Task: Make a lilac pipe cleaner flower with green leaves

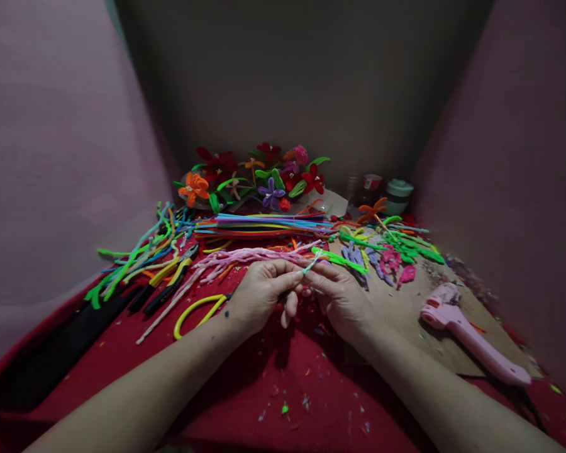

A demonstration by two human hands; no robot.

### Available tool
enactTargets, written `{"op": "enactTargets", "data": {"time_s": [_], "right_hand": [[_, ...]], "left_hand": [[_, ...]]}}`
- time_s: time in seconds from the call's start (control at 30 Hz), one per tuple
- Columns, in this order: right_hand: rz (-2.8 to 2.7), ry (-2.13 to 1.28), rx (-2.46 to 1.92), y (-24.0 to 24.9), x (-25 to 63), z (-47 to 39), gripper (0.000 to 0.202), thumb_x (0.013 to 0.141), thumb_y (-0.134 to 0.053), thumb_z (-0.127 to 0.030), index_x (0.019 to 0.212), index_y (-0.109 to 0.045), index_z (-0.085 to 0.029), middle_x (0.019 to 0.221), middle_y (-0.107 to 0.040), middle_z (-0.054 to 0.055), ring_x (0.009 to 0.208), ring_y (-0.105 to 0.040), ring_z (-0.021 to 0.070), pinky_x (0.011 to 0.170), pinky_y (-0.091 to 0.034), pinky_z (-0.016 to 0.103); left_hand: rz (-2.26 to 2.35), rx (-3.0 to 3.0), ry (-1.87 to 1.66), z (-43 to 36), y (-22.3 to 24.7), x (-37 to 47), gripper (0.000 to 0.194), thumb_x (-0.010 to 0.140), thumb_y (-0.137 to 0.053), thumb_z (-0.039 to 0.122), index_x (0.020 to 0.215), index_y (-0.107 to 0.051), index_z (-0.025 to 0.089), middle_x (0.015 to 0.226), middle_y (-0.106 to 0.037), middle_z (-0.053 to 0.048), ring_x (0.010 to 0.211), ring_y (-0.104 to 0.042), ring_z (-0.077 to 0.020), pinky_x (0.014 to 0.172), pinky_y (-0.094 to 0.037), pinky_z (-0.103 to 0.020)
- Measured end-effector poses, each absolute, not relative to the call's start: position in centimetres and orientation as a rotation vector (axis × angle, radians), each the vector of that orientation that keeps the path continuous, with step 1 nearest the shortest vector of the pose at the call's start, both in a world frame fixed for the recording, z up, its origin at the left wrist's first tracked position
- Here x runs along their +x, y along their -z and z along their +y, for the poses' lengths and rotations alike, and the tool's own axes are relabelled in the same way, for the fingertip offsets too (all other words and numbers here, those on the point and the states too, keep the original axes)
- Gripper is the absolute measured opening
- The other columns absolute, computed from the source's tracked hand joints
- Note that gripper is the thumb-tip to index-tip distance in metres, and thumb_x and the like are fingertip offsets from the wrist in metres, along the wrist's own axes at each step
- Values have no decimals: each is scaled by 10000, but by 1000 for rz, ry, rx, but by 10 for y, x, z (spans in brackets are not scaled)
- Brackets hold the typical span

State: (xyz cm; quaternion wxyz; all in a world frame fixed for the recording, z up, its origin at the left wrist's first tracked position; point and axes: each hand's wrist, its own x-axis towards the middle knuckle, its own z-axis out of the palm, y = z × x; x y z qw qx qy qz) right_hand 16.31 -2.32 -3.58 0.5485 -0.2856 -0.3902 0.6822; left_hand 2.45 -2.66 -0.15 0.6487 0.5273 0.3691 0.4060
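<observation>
Left edge of the counter: green, teal and yellow fuzzy stems lie in a loose heap beside a long black item on the red-covered counter.
Pliers: two yellow-and-black tools rest side by side, heads toward the back.
Yellow loop handle: this handle lies just left of your left wrist, partly hidden.
Left hand: your left hand reaches in from the lower left, forearm slanting up and rightward; thumb and index finger are pinched together on the small stem.
Small pale stem: the white-and-teal fuzzy stem lies between your two hands, its teal lower end at the fingertips, its white upper part projecting up and rightward beyond them.
Back row: a bundle of straight coloured stems lies before fuzzy flowers; pink stems lie nearer your hands.
Right hand: your right hand mirrors the left, forearm slanting up and leftward from the lower right; its thumb and index finger grasp the same stem.
Cardboard: this brown sheet bears green, purple and pink pieces.
Glue gun: the pink glue gun lies right of your right hand, nozzle end leftward.
</observation>
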Motion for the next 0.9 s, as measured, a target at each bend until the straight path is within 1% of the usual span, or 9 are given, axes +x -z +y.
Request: {"op": "enactTargets", "data": {"time_s": [0.07,0.2,0.33,0.4,0.47,0.57,0.67,0.73,0.9], "right_hand": [[-943,-1606,-673,35,164,-23,192,657,-725,-234,843,-732,-189,727,-676,3,608,-546,113,616,-418,260],[-991,-1516,-679,32,165,-25,47,661,-713,-225,695,-723,-195,685,-665,1,658,-579,144,646,-430,274],[-1020,-1413,-737,31,164,-28,53,662,-707,-261,656,-708,-209,688,-657,15,712,-593,188,644,-439,307],[-1039,-1353,-775,31,164,-28,74,663,-703,-271,624,-695,-209,681,-645,15,725,-587,192,650,-437,310],[-1056,-1296,-809,31,164,-27,82,669,-695,-273,620,-693,-207,682,-634,11,736,-577,189,664,-433,308],[-1059,-1223,-849,33,164,-26,52,677,-681,-242,649,-701,-204,710,-622,6,769,-556,179,698,-421,297],[-1020,-1202,-865,35,163,-26,33,675,-678,-211,659,-706,-203,746,-624,-4,773,-544,159,727,-408,280],[-968,-1237,-854,37,161,-26,22,670,-689,-211,666,-711,-207,747,-626,-14,732,-541,140,701,-411,266],[-817,-1415,-807,36,158,-29,22,645,-718,-219,664,-713,-209,675,-619,-30,562,-516,104,529,-402,234]], "left_hand": [[834,1205,-916,-27,2,24,183,808,-554,255,682,-551,123,391,-557,16,269,-446,-83,289,-358,-160],[819,1223,-899,-27,2,23,199,799,-566,295,692,-544,128,397,-566,12,276,-461,-92,301,-389,-178],[834,1241,-857,-27,1,23,195,811,-541,295,694,-516,140,414,-574,8,290,-477,-102,320,-407,-195],[869,1294,-826,-26,2,23,193,833,-501,294,707,-499,147,430,-578,4,315,-495,-110,349,-426,-211],[943,1404,-813,-25,5,24,170,852,-466,293,759,-497,154,449,-573,11,346,-509,-116,389,-445,-229],[1126,1764,-921,-25,14,24,100,818,-521,254,859,-520,162,591,-597,4,460,-544,-119,475,-470,-248],[1278,2238,-1092,-26,23,24,71,787,-551,162,856,-536,175,793,-619,-30,674,-588,-142,624,-484,-267],[1312,2428,-1144,-26,26,23,82,812,-520,138,882,-533,179,843,-625,-39,743,-594,-149,670,-482,-267],[1302,2657,-1228,-25,25,23,122,865,-469,172,976,-519,164,867,-635,-57,724,-615,-147,630,-496,-245]]}}
